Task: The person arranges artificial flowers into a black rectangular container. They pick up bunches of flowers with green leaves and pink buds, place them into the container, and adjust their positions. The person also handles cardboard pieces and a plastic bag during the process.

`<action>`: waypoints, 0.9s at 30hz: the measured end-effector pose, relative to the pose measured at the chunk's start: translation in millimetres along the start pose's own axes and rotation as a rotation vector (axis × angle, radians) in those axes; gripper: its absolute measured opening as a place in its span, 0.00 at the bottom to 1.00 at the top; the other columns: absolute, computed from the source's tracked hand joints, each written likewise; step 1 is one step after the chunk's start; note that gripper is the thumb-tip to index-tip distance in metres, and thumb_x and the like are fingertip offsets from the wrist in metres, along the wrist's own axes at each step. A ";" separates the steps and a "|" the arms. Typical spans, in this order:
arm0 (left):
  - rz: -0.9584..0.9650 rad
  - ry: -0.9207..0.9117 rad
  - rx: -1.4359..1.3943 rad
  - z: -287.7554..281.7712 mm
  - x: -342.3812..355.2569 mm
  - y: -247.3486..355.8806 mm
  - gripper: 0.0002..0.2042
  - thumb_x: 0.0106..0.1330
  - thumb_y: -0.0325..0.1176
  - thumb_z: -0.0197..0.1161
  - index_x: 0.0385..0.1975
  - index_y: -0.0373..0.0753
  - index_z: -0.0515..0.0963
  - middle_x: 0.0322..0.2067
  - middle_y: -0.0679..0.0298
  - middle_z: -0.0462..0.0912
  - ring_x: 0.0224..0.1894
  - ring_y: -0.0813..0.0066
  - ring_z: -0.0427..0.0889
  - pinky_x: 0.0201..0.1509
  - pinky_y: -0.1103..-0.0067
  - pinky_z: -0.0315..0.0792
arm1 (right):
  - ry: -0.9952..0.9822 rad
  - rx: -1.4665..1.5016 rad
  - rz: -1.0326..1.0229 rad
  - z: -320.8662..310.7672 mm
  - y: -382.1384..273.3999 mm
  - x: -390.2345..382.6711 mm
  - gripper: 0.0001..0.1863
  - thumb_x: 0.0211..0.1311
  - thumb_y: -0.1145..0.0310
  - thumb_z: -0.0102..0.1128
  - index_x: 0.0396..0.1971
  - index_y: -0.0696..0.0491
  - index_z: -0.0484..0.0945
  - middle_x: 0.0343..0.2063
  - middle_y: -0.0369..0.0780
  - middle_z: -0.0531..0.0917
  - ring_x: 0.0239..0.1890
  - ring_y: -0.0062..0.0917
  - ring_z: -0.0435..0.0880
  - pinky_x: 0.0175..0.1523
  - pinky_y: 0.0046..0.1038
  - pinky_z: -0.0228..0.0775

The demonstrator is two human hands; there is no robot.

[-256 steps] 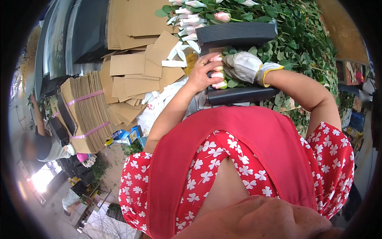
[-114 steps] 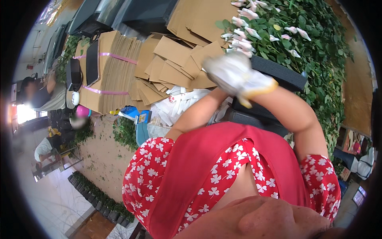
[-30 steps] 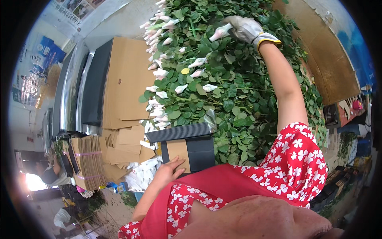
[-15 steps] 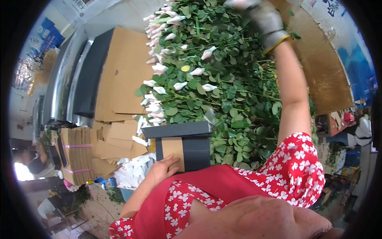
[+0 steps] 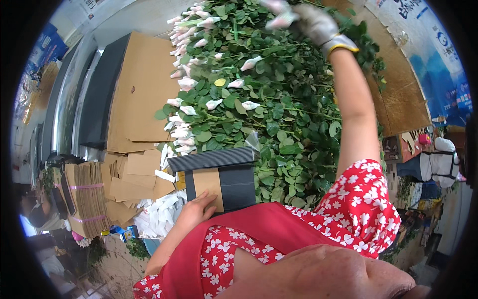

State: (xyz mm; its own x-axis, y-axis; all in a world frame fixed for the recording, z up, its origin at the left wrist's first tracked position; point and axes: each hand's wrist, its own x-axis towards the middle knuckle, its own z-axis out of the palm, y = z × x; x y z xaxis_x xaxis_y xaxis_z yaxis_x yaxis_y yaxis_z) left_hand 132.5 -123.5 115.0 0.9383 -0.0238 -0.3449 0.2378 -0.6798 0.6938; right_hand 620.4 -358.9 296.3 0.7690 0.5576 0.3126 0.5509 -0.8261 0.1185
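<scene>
My bare left hand lies with its fingers flat on a brown cardboard strip, which rests across a black corrugated sheet close to my body. The sheet's far edge is folded up. Far out at the top, my right hand, in a grey glove with a yellow cuff, is closed around roses. Their pale sleeved buds stick out to its left, smeared by motion, and leaves trail to its right. Below it spreads a thick layer of roses, most white-wrapped buds toward the left.
Large brown cardboard sheets and black sheets stand at the left. Nearer are a strapped cardboard stack, loose cardboard pieces and a heap of white sleeves. A person is at the far right.
My right hand has swung slightly left and nearer; two rose buds and trailing leaves now show at it. My left hand stays on the cardboard strip. The whole view has shifted a little.
</scene>
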 end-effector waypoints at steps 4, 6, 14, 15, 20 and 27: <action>-0.059 -0.032 -0.032 -4.5 0.6 8.4 0.19 0.61 0.32 0.66 0.53 0.39 0.78 0.56 0.39 0.74 0.60 0.50 0.75 0.59 0.69 0.74 | -0.479 0.405 0.034 143.3 -24.8 1.1 0.26 0.61 0.60 0.60 0.59 0.47 0.70 0.55 0.46 0.77 0.51 0.37 0.82 0.56 0.34 0.75; -0.069 -0.056 -0.058 -3.2 4.8 4.8 0.19 0.62 0.31 0.66 0.53 0.38 0.78 0.56 0.38 0.74 0.62 0.49 0.73 0.61 0.70 0.73 | -0.334 0.210 -0.052 198.3 -29.2 -20.8 0.36 0.59 0.61 0.61 0.67 0.47 0.60 0.64 0.49 0.67 0.58 0.42 0.77 0.61 0.36 0.72; 0.016 0.011 0.042 6.8 1.2 -5.9 0.19 0.60 0.35 0.68 0.52 0.42 0.80 0.55 0.43 0.77 0.58 0.55 0.77 0.57 0.70 0.76 | -0.298 0.277 0.081 185.0 -24.1 -35.7 0.43 0.57 0.65 0.59 0.72 0.47 0.49 0.70 0.53 0.57 0.60 0.47 0.75 0.62 0.40 0.71; 0.015 0.014 0.044 9.1 0.5 -6.7 0.19 0.60 0.35 0.67 0.52 0.42 0.80 0.54 0.43 0.77 0.58 0.55 0.77 0.56 0.70 0.76 | -0.300 0.280 0.074 180.9 -20.8 -38.7 0.42 0.57 0.65 0.58 0.72 0.48 0.50 0.70 0.53 0.58 0.59 0.47 0.75 0.61 0.41 0.71; -0.021 0.004 0.080 1.5 2.3 -0.8 0.19 0.60 0.34 0.67 0.52 0.43 0.80 0.54 0.44 0.77 0.56 0.54 0.78 0.56 0.70 0.77 | -0.445 0.243 0.079 192.6 -17.9 -50.0 0.38 0.56 0.68 0.61 0.69 0.44 0.60 0.54 0.51 0.78 0.54 0.45 0.80 0.57 0.42 0.74; 0.085 0.026 0.082 0.5 10.4 -1.5 0.18 0.60 0.33 0.66 0.51 0.42 0.80 0.53 0.45 0.78 0.54 0.53 0.80 0.56 0.68 0.76 | 0.538 0.074 0.216 71.1 81.3 -27.3 0.11 0.64 0.60 0.55 0.38 0.47 0.84 0.36 0.43 0.86 0.39 0.32 0.85 0.45 0.35 0.77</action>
State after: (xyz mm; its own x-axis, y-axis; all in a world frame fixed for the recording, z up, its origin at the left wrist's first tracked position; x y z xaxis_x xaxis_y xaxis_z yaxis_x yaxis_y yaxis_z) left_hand 141.8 -123.1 110.1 0.9606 -0.0657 -0.2701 0.1370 -0.7335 0.6657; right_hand 667.3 -435.6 230.4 0.6045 0.2414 0.7591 0.4360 -0.8979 -0.0617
